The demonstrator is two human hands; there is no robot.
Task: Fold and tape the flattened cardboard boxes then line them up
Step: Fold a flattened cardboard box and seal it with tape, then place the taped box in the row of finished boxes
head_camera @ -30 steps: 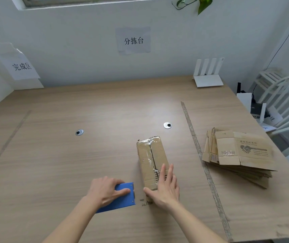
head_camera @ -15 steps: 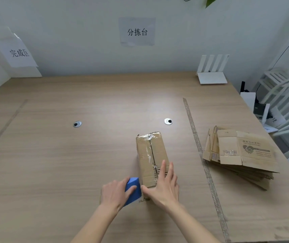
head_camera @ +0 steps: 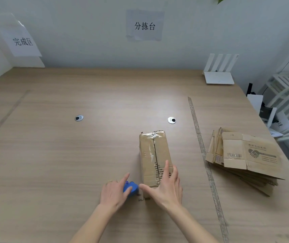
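A folded brown cardboard box (head_camera: pixel 153 151) lies on the wooden table (head_camera: pixel 70 163), its long side running away from me, with clear tape over its far end and along its top seam. My right hand (head_camera: pixel 164 188) rests flat on the box's near end, fingers spread over the top and thumb on the near face. My left hand (head_camera: pixel 114 191) grips a blue tape dispenser (head_camera: pixel 131 188) pressed against the box's near left corner. A stack of flattened cardboard boxes (head_camera: pixel 245 155) lies at the right.
A strip of clear tape (head_camera: pixel 203 151) runs front to back across the table between the box and the stack. Two round cable grommets (head_camera: pixel 171 120) are set in the tabletop. A white router (head_camera: pixel 219 74) stands at the back right. White chairs (head_camera: pixel 287 99) are beyond the right edge.
My left hand has slid the blue tape dispenser to the right, up against the box's near left corner. My right hand has stayed on the box's near end.
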